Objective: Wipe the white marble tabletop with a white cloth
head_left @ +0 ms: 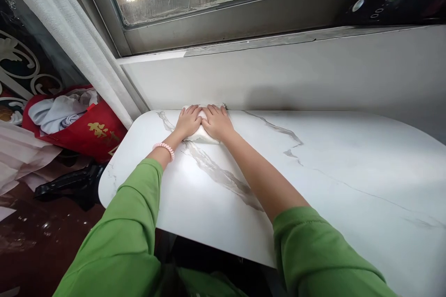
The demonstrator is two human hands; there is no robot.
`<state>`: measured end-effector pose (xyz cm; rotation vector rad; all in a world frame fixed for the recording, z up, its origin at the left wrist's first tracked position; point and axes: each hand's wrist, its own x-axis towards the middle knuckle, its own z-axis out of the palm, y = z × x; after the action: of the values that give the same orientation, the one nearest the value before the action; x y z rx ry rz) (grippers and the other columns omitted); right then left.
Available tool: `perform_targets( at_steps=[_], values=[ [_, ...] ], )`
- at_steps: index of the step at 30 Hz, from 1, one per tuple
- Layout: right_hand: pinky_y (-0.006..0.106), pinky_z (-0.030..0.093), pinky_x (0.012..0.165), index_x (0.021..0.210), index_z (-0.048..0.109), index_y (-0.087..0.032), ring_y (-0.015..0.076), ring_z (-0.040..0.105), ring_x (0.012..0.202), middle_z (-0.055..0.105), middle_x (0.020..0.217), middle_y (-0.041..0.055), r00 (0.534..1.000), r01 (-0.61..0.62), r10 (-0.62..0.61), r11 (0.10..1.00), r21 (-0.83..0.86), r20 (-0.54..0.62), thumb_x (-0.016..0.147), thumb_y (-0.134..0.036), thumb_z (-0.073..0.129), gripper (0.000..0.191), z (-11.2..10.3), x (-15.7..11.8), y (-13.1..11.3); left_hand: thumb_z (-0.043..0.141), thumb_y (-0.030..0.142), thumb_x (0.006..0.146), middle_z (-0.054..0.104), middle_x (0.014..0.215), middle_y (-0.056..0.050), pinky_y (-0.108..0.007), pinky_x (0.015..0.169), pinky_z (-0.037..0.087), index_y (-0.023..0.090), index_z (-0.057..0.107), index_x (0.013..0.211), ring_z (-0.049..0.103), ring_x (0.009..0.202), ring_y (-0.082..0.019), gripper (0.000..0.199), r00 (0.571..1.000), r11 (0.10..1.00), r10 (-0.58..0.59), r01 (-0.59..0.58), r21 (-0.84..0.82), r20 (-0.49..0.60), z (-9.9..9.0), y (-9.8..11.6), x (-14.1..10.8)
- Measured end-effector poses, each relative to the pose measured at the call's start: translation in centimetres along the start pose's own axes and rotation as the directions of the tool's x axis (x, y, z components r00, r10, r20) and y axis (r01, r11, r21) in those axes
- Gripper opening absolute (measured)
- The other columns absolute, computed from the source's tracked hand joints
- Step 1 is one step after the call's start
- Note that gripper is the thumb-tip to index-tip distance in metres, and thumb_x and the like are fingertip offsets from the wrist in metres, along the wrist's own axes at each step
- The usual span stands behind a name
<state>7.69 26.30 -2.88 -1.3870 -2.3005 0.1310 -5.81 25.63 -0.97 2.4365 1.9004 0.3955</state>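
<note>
Side by side, both of my hands press down on a folded white cloth [202, 137] at the far edge of the table. My left hand [189, 122] lies flat with its fingers stretched forward over the cloth's left part. A pink coiled band circles that wrist. On the cloth's right part rests my right hand [218, 123], also flat, its fingers pointing toward the wall. The thumbs come close together at the middle. Much of the cloth is hidden under the palms.
The white marbled tabletop [334, 158] meets a pale wall [278, 74] below a window frame [237, 21]. A white curtain [73, 23] hangs at left. Beside the table are a red bag [94, 132] with light fabric in it and a black object [75, 185].
</note>
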Motion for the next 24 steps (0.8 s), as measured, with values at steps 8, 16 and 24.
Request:
perform_targets(
  at_steps=[8,16,24],
  values=[
    [0.050,0.015,0.113,0.143,0.037,-0.008,0.0266,0.027,0.140,0.036,0.150,0.0168,0.996,-0.062,0.065,0.996,-0.058,0.058,0.093,-0.025,0.026,0.054,-0.9,-2.2,-0.9,0.031,0.024,0.093,0.037,0.151,-0.005,-0.041,0.118,0.012,0.019,0.042,0.138,0.027,0.141,-0.016,0.047,0.999,0.999,0.012,-0.010,-0.034,0.046,-0.3,0.9,-1.3],
    [0.048,0.014,0.114,0.144,0.036,-0.008,0.0262,0.026,0.141,0.034,0.152,0.0164,0.995,-0.017,0.027,0.995,-0.095,0.099,0.093,-0.026,0.027,0.054,-2.6,-7.2,-1.5,0.034,0.025,0.094,0.036,0.151,-0.006,-0.042,0.119,0.010,0.017,0.042,0.139,0.026,0.142,-0.018,0.046,0.999,1.000,0.020,-0.020,-0.016,0.036,-0.5,3.8,-6.0],
    [0.050,0.017,0.115,0.144,0.036,-0.006,0.0282,0.026,0.141,0.033,0.152,0.0175,0.994,0.020,-0.006,0.991,-0.133,0.110,0.095,-0.028,0.025,0.055,-5.3,-15.4,-2.4,0.034,0.026,0.095,0.031,0.153,-0.010,-0.045,0.119,0.009,0.013,0.038,0.141,0.022,0.143,-0.021,0.048,0.992,0.995,0.103,-0.104,0.010,0.070,-1.1,8.5,-12.9]
  ],
)
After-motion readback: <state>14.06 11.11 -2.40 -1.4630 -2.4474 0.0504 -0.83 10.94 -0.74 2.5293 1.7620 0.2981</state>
